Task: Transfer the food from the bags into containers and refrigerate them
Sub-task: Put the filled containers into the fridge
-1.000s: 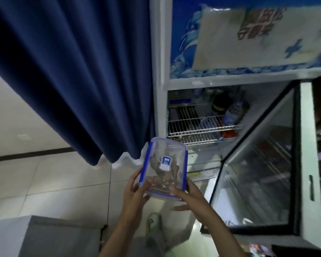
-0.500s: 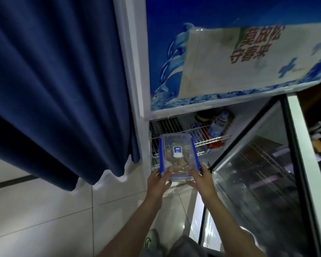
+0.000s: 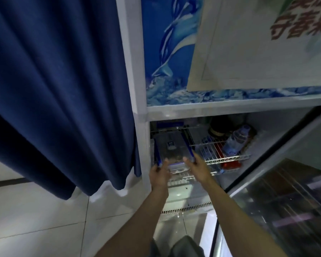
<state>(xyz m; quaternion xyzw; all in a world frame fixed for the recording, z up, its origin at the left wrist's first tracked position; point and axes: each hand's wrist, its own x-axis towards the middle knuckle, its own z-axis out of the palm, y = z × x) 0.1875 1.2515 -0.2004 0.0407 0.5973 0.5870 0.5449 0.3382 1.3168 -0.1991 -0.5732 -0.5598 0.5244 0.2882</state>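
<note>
Both bare forearms reach forward and slightly upward, nearly parallel. The left hand (image 3: 158, 175) curls its fingers around something, thumb up. The right hand (image 3: 196, 168) mirrors it just beside, fingers bent, thumb pointing inward toward the left fingertips.

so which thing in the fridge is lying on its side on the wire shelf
The clear water bottle with the blue cap, at the right of the wire shelf. It lies tilted over, while the blue-clipped container held by both hands sits flat at the left.
</note>
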